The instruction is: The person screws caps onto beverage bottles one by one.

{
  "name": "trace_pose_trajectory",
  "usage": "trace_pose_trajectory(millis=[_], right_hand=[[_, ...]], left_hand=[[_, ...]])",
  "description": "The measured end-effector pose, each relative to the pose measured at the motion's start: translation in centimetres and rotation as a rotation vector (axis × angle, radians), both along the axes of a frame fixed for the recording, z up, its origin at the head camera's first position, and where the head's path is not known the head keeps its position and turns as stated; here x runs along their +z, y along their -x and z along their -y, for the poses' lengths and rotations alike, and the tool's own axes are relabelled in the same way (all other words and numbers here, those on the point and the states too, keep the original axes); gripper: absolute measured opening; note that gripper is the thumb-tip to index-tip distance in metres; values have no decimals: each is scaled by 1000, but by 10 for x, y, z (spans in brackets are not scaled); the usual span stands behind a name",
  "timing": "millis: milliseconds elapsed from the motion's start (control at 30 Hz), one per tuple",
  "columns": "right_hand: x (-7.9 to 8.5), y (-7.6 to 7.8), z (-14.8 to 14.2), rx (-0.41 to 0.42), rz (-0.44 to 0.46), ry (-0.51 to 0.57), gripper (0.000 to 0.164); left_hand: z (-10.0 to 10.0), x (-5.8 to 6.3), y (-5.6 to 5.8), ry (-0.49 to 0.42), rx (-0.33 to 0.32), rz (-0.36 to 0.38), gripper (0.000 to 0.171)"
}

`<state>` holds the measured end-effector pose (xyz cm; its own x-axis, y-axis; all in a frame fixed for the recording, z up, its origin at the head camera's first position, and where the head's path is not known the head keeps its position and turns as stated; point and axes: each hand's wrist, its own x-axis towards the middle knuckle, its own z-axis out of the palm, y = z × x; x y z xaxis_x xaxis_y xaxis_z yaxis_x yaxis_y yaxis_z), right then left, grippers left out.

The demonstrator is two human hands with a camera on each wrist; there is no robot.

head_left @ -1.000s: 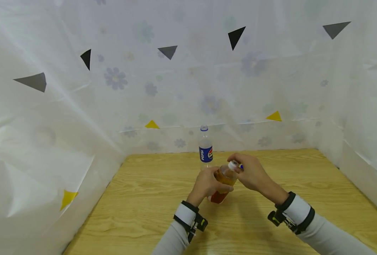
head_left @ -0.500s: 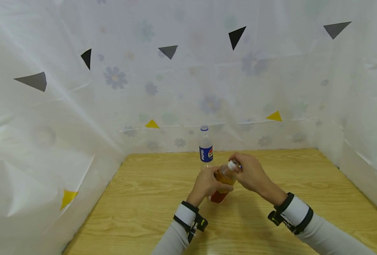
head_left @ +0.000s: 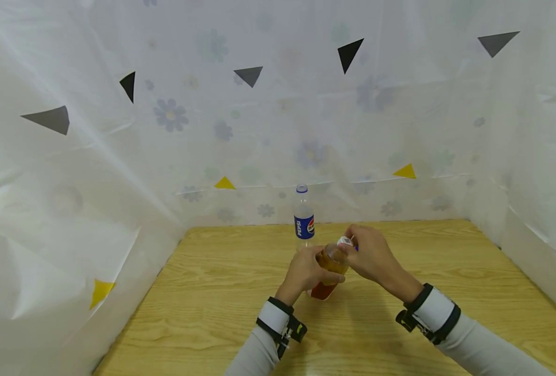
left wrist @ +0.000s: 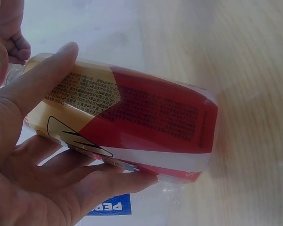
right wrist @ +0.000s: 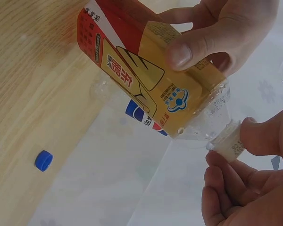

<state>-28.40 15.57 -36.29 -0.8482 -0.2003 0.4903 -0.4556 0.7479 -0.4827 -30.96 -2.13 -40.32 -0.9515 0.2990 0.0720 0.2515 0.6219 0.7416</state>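
Note:
My left hand (head_left: 306, 269) grips a clear plastic drink bottle (left wrist: 155, 117) with a gold and red label around its body. The bottle is tilted, its neck pointing up and to the right in the head view. At its mouth sits a white cap (right wrist: 228, 143), pinched between the thumb and fingers of my right hand (head_left: 372, 256). Behind the left hand stands an upright Pepsi bottle (head_left: 303, 227), transparent with a blue label and an uncapped mouth; its base is hidden by that hand. A loose blue cap (right wrist: 44, 160) lies on the table in the right wrist view.
The wooden table (head_left: 203, 292) is enclosed by pale plastic sheeting (head_left: 278, 120) at the back and sides. Flower prints and black, grey and yellow triangles mark the sheeting. Both wrists wear camera straps.
My right hand's fingers have shifted slightly on the white cap, and the cap's top now faces more toward the head camera. The left hand and both bottles stay put.

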Motion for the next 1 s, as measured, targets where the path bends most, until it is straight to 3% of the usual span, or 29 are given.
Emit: trace_pose_trajectory(millis=[200, 700, 1000], right_hand=[[-1, 0, 1, -19, -36, -11, 16], [-4, -2, 1, -24, -9, 10, 20], [-5, 0, 1, -38, -63, -4, 26]], left_hand=[[-1, 1, -1, 4, 3, -4, 54], [-1, -2, -1, -7, -5, -1, 55], [-2, -1, -1, 14, 1, -18, 54]])
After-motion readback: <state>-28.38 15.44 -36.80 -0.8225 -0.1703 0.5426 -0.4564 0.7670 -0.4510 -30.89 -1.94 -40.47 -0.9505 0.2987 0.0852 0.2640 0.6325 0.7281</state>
